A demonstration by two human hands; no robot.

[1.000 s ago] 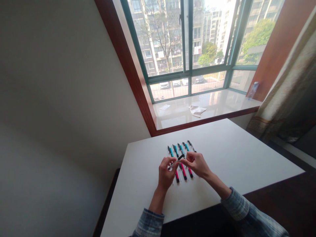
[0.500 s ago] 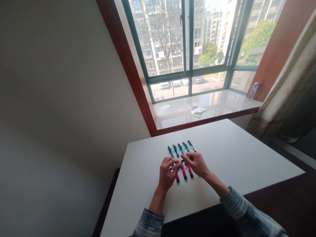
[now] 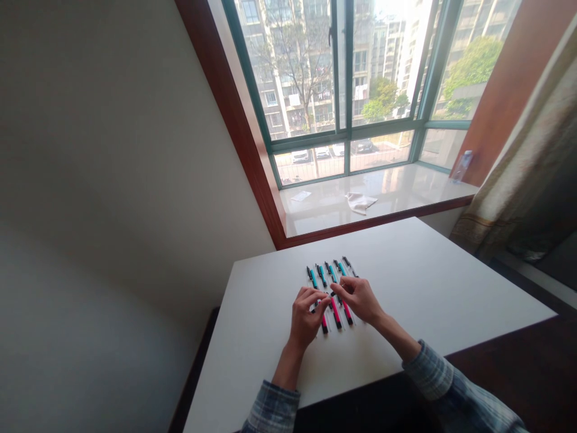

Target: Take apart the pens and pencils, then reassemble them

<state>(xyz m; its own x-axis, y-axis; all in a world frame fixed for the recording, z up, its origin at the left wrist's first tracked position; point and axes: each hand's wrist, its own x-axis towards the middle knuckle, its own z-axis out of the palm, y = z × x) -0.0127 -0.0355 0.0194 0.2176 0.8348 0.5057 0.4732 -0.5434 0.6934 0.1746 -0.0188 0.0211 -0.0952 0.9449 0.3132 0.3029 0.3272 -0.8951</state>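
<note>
My left hand (image 3: 306,317) is closed in a pinch, fingertips on a thin pale pen part (image 3: 329,296) that is mostly covered. Close by on the right, my right hand (image 3: 360,299) pinches a small black pen part (image 3: 333,293). The two hands almost meet above rows of pens on the white table (image 3: 265,307). Beyond the hands lie several teal and black pens (image 3: 314,278), with a slim black piece (image 3: 346,261) at the right end. Nearer to me are pink and black pens (image 3: 336,317), partly hidden by my hands, with thin clear pieces between them.
Behind the table is a window sill (image 3: 315,219) with a crumpled cloth (image 3: 360,202), a flat white paper (image 3: 301,196) and a clear bottle (image 3: 463,166). A wall (image 3: 135,180) stands to the left, and a curtain (image 3: 509,150) hangs at the right.
The thin pale part in my left fingers shows less than before. Both hands otherwise stay nearly in place, and the pens on the table have not moved.
</note>
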